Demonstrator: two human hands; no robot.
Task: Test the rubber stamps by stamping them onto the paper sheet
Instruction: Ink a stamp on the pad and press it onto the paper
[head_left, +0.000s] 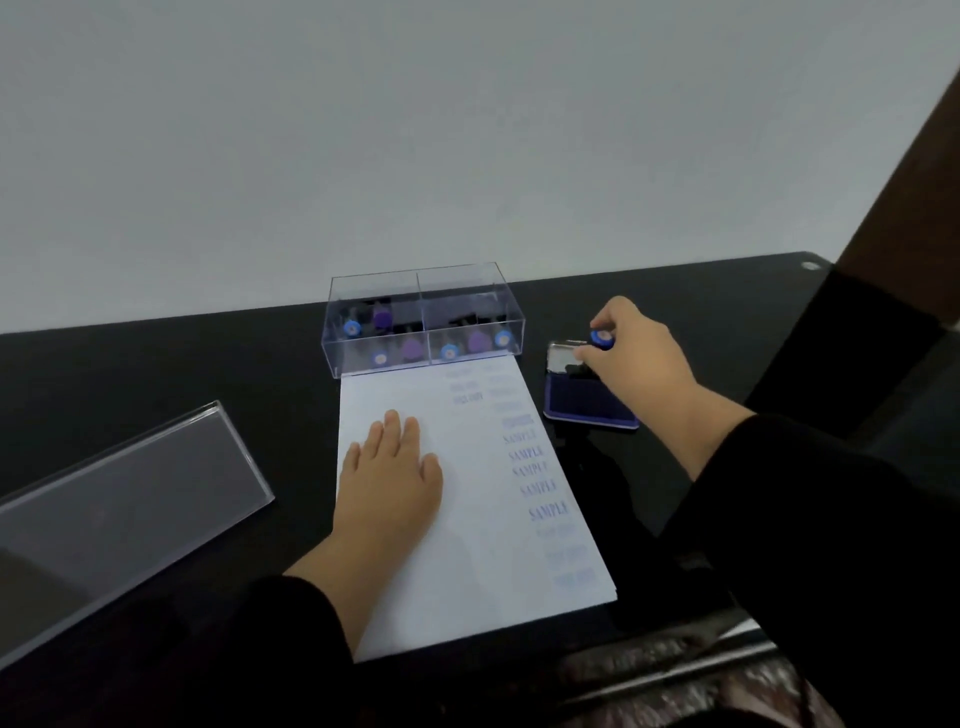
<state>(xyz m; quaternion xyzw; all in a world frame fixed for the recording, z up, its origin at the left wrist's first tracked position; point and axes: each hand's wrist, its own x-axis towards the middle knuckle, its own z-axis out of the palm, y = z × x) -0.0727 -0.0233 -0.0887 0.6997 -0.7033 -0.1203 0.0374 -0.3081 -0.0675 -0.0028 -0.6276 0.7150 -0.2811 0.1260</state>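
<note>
Clear acrylic forms the two-compartment storage box (423, 325) at the back of the black tabletop (182, 364), just beyond the far edge of the white paper sheet (467, 519). Each compartment holds several rubber stamps with blue or purple round caps (449, 352), three caps showing on either side of the divider. The box's flat clear acrylic lid (124, 499) lies well apart, at the left of the table.

The person's left hand (389, 483) lies flat on the sheet, fingers straight and together, palm down. The right hand (634, 358) has its fingers curled round a blue-capped rubber stamp (602, 338), held at the far end of an open blue ink pad (589, 400) just beside the sheet's right edge; whether the stamp's face touches the pad cannot be made out. Down the sheet's right side runs a column of blue impressions (535, 467), several reading "SAMPLE", others too faint to read. Both arms wear black sleeves (810, 519).
</note>
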